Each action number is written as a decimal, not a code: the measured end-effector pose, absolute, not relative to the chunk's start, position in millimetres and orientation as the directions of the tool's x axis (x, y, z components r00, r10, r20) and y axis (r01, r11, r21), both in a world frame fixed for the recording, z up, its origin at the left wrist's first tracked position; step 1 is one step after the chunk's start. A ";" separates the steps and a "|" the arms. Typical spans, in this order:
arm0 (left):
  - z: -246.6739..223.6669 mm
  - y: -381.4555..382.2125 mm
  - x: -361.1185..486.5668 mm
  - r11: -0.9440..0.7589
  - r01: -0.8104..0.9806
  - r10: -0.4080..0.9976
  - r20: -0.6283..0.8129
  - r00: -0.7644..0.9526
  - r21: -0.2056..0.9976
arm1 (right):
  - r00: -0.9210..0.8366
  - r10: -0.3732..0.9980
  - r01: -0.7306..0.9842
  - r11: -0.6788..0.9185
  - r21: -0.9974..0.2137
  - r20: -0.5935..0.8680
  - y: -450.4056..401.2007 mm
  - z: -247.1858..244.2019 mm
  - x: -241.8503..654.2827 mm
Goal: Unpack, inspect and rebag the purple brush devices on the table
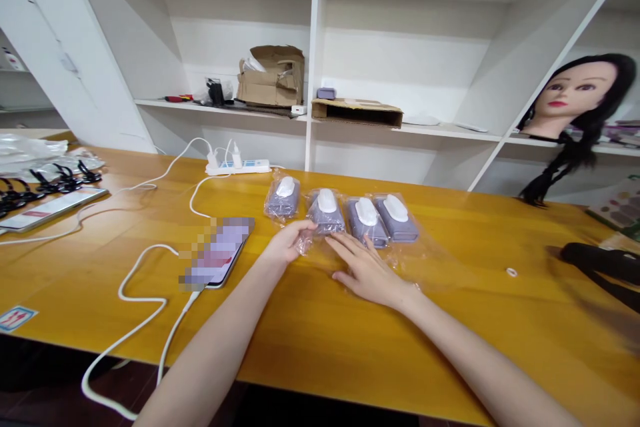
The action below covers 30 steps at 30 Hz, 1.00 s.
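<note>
Several purple-grey packs with a white oval piece on top of each lie in a row on the wooden table, in clear plastic wrapping. The leftmost pack (283, 200) stands a little apart; beside it is the second pack (326, 212). To the right are the third pack (367, 223) and the rightmost pack (397, 219), side by side. My left hand (289, 241) pinches the clear plastic bag at the second pack's front left corner. With fingers stretched out and apart, my right hand (367, 271) rests at the front of the second and third packs.
A phone (227, 253) with a white charging cable (145, 300) lies to the left. Behind it is a power strip (245, 167). Another phone (55, 209) and black clips (65, 179) are far left. Shelves hold cardboard boxes (273, 77) and a mannequin head (573, 97).
</note>
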State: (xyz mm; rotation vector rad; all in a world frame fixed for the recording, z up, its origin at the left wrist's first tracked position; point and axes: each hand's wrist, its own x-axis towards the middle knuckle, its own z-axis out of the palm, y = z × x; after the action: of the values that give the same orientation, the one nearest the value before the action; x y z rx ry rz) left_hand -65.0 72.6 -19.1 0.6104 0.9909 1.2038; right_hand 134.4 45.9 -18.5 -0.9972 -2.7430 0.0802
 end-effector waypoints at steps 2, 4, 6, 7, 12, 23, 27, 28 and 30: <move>-14.9 71.5 -66.2 0.305 -0.465 0.946 -0.321 0.048 0.831 | -0.743 0.639 0.624 0.769 -0.139 0.197 45.2 -18.7 135.2; -11.5 70.3 -66.9 0.315 -0.457 0.943 -0.329 0.050 0.832 | -0.739 0.639 0.623 0.769 -0.143 0.213 44.6 -18.9 135.4; -10.0 69.3 -66.6 0.320 -0.443 0.942 -0.333 0.050 0.838 | -0.740 0.635 0.620 0.772 -0.144 0.220 44.5 -19.3 135.5; -10.3 68.9 -66.0 0.324 -0.429 0.940 -0.336 0.050 0.843 | -0.742 0.633 0.617 0.774 -0.145 0.221 44.7 -19.6 135.5; -19.1 67.0 -57.5 0.304 -0.301 0.945 -0.325 -0.022 0.904 | -0.750 0.610 0.597 0.791 -0.134 0.256 46.7 -21.8 136.3; -24.7 70.1 -48.8 0.259 -0.242 0.934 -0.307 -0.183 0.935 | -0.615 0.689 0.684 0.708 -0.174 0.383 47.4 -24.4 134.1; -14.9 66.2 -53.4 0.310 -0.380 0.919 -0.377 -0.114 0.871 | -0.461 0.784 0.761 0.590 -0.269 0.415 51.6 -25.6 133.7; -13.1 65.3 -54.7 0.324 -0.411 0.915 -0.393 -0.095 0.852 | -0.457 0.795 0.762 0.582 -0.285 0.400 52.3 -26.1 133.9; -11.2 64.2 -57.6 0.346 -0.460 0.907 -0.417 -0.061 0.818 | -0.475 0.799 0.750 0.587 -0.304 0.369 52.5 -26.9 134.3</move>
State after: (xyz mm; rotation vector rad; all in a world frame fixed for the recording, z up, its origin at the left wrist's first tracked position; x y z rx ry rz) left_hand -57.6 64.2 -11.2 0.5052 1.1429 1.1984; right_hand 134.3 52.5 -26.9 -1.2348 -2.3443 0.1372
